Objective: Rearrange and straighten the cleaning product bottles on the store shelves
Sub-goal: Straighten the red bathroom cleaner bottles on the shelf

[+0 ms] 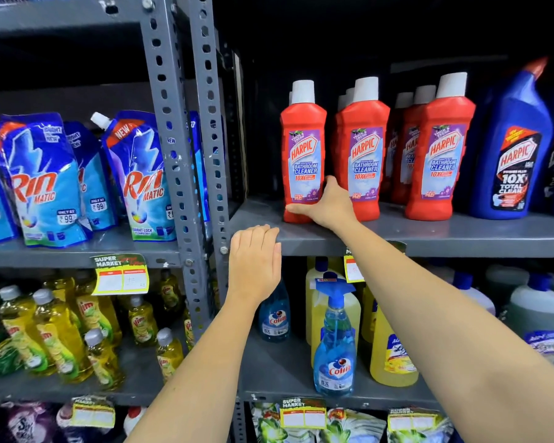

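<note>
Several red Harpic bathroom cleaner bottles with white caps stand upright on the grey upper shelf [461, 233]. My right hand [325, 206] grips the base of the leftmost red bottle [303, 148], which stands upright near the shelf's front edge. A second red bottle [363, 155] and a third [440, 155] stand to its right, with more behind them. My left hand [255, 260] rests flat with fingers together on the front lip of that shelf, holding nothing.
A blue Harpic toilet cleaner bottle [514, 148] stands at the right. Grey perforated uprights [173, 139] divide the racks. Blue Rin Matic pouches [42, 183] fill the left shelf. Below are yellow Vim bottles [58, 334], blue Colin spray bottles [335, 353] and yellow jugs [392, 356].
</note>
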Motion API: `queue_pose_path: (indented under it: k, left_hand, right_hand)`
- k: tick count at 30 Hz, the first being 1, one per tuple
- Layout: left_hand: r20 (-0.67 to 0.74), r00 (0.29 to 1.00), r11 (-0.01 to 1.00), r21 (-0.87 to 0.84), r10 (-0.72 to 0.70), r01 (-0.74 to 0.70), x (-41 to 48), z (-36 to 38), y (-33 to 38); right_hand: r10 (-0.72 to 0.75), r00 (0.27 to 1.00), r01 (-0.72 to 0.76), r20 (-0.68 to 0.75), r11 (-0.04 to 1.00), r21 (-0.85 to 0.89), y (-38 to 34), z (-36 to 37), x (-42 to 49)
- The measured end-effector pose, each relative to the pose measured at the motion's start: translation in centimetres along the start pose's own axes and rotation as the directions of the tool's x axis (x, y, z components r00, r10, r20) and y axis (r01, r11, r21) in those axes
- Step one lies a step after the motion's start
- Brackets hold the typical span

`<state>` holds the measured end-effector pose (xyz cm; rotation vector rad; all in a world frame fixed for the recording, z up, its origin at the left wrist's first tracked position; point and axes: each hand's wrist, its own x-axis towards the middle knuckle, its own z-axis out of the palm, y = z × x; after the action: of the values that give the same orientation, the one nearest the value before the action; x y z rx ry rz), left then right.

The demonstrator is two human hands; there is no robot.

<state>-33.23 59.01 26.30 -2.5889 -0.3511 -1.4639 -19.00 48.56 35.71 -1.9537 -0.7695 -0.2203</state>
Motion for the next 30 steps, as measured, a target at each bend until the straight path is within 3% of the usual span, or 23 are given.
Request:
queue_pose_path:
  k: [4,26,30]
  left_hand:
    - [-0.016,1.000,1.000,-0.003,-0.001,0.001,0.0,0.1,0.0]
    - [-0.024,0.999,0.999,0.028,0.026,-0.025,0.0,0.2,-0.3]
    - [-0.012,0.999,0.999,0.015,0.043,-0.043,0.0,-0.3,-0.2]
  right_hand:
    - [-0.045,0.994,0.039,-0.101,0.998,-0.058,-1.2,1.1,-0.4]
    - [-0.010,0.999,0.009,-0.040,1.000,-0.018,-0.4,1.4,-0.3]
    - [0.008,0.999,-0.011,-0.044,0.997,-0.075,-1.0,1.1,-1.6]
